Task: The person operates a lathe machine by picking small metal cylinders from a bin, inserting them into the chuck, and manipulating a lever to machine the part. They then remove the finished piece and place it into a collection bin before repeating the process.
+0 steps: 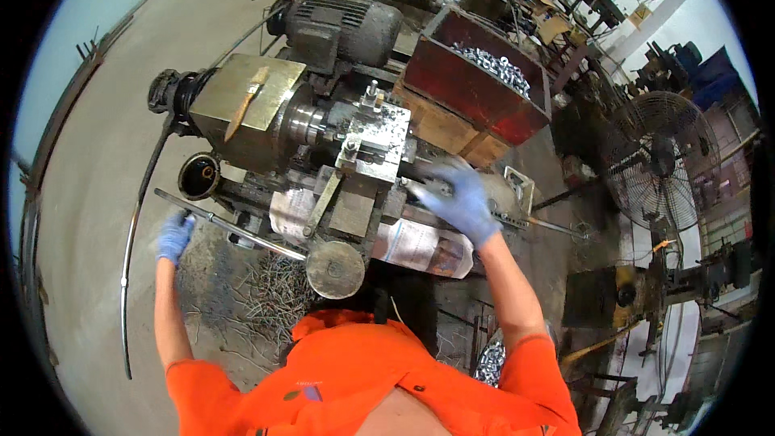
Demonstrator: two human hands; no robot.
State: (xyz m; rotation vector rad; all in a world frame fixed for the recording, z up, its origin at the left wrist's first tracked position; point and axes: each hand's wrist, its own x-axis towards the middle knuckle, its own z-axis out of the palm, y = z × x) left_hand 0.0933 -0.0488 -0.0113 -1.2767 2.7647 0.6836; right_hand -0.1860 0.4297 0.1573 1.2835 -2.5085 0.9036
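My left hand [175, 236], in a blue glove, is closed at a long metal lever [257, 238] at the left front of a small lathe-like machine. Its fingertips are partly hidden there. The lever slants down toward a round metal disc [335, 270]. My right hand [463, 200], also gloved in blue and smeared by motion, is held right of the tool slide [378, 141] with thumb and fingers apart. I make out nothing held in it. A chuck [305, 124] faces the slide. A brush [246, 103] with a wooden handle lies on the brass-coloured headstock cover [274, 85].
A dark red metal bin [476, 90] of small shiny metal parts stands on a wooden box behind the slide. An electric motor [343, 28] sits at the back. Metal shavings [270, 295] litter the floor near my left arm. A large caged fan [662, 157] stands at right.
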